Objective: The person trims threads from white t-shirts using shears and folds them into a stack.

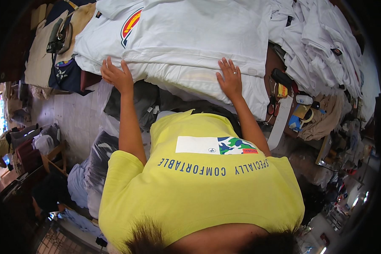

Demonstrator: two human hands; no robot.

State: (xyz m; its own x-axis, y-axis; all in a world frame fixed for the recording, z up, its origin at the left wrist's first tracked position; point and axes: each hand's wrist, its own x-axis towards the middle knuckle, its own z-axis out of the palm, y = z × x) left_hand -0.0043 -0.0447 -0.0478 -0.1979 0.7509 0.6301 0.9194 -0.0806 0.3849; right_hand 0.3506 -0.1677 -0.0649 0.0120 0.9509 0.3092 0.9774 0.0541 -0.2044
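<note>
White T-shirts point(199, 29) lie spread in layers over the table in front of me, their hems toward my body. A red, yellow and blue round print shows on one at the upper left. My left hand point(117, 76) rests on the left part of the hem, fingers stretched out and a little spread. Further right, my right hand point(230, 80) lies flat on the white cloth near the hem, its fingers apart and a ring on one. Neither hand grips anything. Below the hem of the top shirt, another white layer hangs over the table's front edge.
Piled white shirts point(321, 38) stand at the right. Beside them lie scissors point(271, 106), a dark pouch point(281, 78), a white spray can point(304, 99) and a tape roll point(307, 115). An iron point(63, 38) sits on beige cloth at the left. Dark clothing point(135, 103) lies under the table edge.
</note>
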